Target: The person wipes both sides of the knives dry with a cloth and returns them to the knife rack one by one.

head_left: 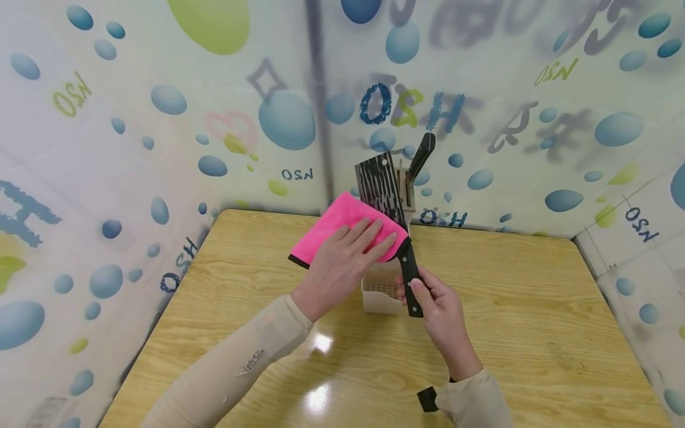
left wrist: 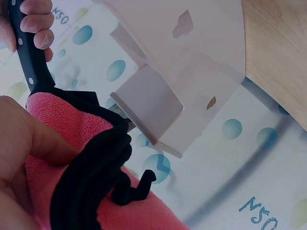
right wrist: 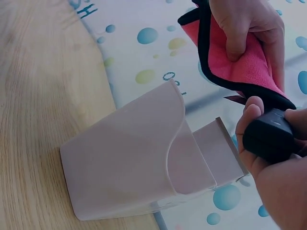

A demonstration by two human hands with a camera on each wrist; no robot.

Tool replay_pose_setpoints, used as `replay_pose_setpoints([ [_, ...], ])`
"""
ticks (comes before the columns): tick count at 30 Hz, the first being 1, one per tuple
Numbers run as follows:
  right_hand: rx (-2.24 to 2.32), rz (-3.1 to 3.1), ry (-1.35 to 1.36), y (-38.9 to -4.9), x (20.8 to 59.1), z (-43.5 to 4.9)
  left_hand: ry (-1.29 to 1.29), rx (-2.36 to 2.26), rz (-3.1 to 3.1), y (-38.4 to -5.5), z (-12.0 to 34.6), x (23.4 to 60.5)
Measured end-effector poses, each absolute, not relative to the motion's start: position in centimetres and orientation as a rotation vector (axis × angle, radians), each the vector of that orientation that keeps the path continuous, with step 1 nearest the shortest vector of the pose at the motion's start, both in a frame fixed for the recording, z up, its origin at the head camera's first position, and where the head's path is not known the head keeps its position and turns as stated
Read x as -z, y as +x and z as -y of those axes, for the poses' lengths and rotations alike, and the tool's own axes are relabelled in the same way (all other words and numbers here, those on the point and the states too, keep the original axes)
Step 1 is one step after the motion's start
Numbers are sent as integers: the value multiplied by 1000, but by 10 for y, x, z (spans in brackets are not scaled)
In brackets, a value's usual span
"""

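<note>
My right hand (head_left: 441,306) grips the black riveted handle of a cleaver (head_left: 380,184), its dark, streaked blade pointing up and away. A folded pink cloth (head_left: 342,223) with black edging lies over the lower blade, held by my left hand (head_left: 342,264). Fingers spread across one face of the cloth, while the thumb presses its other side in the right wrist view. Just beyond the hands stands a pale knife holder (head_left: 381,297) with a perforated bottom. A second black-handled knife (head_left: 421,156) sits in the slotted back part of this holder.
The wooden table (head_left: 535,309) meets a wall covering (head_left: 257,166) printed with blue and green drops along its back and sides. A small black piece (head_left: 427,399) shows by the right sleeve.
</note>
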State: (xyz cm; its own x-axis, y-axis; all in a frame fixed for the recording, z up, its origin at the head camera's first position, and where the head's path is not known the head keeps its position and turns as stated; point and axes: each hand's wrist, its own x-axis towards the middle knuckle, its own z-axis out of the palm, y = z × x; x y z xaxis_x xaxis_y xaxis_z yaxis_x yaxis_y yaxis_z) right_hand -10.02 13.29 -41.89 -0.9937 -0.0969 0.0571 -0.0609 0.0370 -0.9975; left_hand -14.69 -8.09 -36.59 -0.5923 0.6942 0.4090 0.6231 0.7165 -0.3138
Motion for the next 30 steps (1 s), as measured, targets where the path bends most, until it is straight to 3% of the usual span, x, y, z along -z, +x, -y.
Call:
replay_pose_setpoints([
  [30,2150,-2236,-272,-98,421,-133,-934,-173,2413,-154,84,362],
])
